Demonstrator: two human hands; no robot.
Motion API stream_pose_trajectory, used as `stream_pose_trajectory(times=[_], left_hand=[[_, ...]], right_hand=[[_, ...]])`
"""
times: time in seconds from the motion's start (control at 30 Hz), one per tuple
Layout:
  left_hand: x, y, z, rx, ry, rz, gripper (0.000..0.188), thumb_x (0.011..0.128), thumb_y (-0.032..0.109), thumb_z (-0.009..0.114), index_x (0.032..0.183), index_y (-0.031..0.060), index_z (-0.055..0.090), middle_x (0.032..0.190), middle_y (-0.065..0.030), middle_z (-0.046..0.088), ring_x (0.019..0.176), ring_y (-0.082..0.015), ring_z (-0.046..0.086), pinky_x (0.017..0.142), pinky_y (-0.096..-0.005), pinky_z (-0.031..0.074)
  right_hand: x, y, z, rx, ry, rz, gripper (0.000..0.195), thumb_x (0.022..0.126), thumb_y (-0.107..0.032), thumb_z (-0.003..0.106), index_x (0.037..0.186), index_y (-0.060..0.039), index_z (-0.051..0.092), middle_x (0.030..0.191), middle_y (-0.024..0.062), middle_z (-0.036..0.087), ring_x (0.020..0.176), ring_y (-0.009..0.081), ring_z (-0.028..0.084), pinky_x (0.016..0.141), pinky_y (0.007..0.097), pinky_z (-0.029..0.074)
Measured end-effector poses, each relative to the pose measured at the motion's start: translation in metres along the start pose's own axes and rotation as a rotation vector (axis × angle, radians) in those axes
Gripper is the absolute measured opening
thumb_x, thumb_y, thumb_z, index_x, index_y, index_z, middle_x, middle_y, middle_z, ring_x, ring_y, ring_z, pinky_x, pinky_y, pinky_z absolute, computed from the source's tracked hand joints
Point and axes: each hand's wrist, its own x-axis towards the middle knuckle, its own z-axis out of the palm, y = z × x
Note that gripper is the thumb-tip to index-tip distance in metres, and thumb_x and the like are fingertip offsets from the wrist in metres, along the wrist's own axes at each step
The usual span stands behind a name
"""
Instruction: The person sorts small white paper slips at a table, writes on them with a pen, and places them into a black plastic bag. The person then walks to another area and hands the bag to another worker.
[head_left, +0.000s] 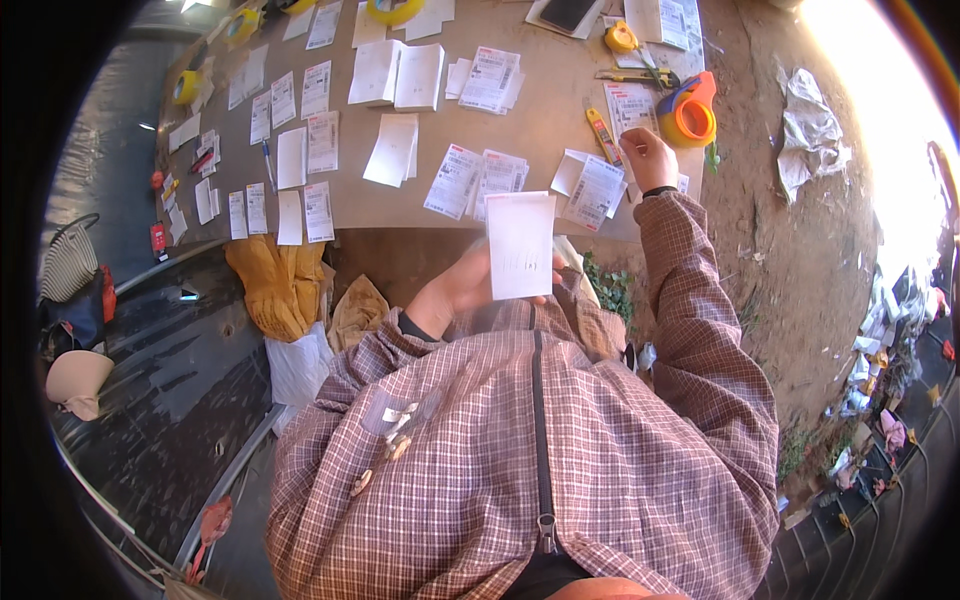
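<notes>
My left hand (466, 279) holds a stack of white paper labels (520, 236) in front of my chest. Faint pen marks show on the top sheet. My right hand (649, 159) is over the table's right side, its fingers drawn together; whether a thin thing is pinched there cannot be made out. Just beyond its fingertips lies a printed shipping label (630, 103). A yellow utility knife (603, 136) is left of that hand, and an orange and blue tape dispenser (686, 116) is to its right. Closer to me, overlapping printed labels (595, 193) lie near the edge.
On the brown table (300, 214) are rows of printed labels (317, 90), white paper stacks (418, 77), a blue pen (268, 166), a tape measure (621, 37), another cutter (637, 75) and a phone (570, 13). A yellow sack (274, 285) stands below the front edge.
</notes>
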Motion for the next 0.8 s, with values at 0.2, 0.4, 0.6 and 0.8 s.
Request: stream_pose_trajectory(times=[0.2,0.4,0.6,0.8], left_hand=[[-0.013,-0.001,-0.012,-0.104,-0.005,0.050,0.075,0.096,0.044,0.059,0.155,0.0154,0.024,0.132,-0.0217,0.056,0.119,-0.0370,0.060,0.085,-0.0497,0.058],[-0.025,0.000,-0.019,-0.214,0.005,0.202,0.052,0.100,0.030,0.054,0.144,0.0063,0.041,0.126,-0.0205,0.059,0.113,-0.0362,0.062,0.084,-0.0469,0.059],[-0.033,0.008,-0.022,-0.315,0.078,0.346,0.051,0.098,0.021,0.058,0.144,0.0045,0.043,0.127,-0.0194,0.060,0.112,-0.0355,0.064,0.086,-0.0471,0.058],[-0.043,0.005,-0.020,-0.161,0.152,0.427,0.080,0.080,0.005,0.078,0.149,0.0064,0.035,0.131,-0.0169,0.059,0.120,-0.0346,0.060,0.094,-0.0480,0.055]], right_hand=[[0.033,-0.022,0.015,-0.110,-0.086,-0.022,0.018,0.085,-0.027,0.070,0.097,-0.0136,0.073,0.088,0.0065,0.073,0.078,0.0225,0.070,0.073,0.0351,0.055],[0.072,-0.036,0.017,-0.144,-0.105,-0.128,0.017,0.085,-0.027,0.070,0.097,-0.0141,0.073,0.088,0.0045,0.074,0.078,0.0215,0.070,0.073,0.0351,0.055],[0.140,-0.056,0.026,-0.138,-0.107,-0.202,0.016,0.086,-0.028,0.069,0.098,-0.0182,0.072,0.086,0.0025,0.074,0.081,0.0207,0.071,0.072,0.0365,0.055],[0.181,-0.100,0.065,-0.131,-0.171,-0.325,0.019,0.086,-0.028,0.069,0.100,-0.0157,0.072,0.085,0.0052,0.073,0.079,0.0197,0.071,0.072,0.0343,0.055]])
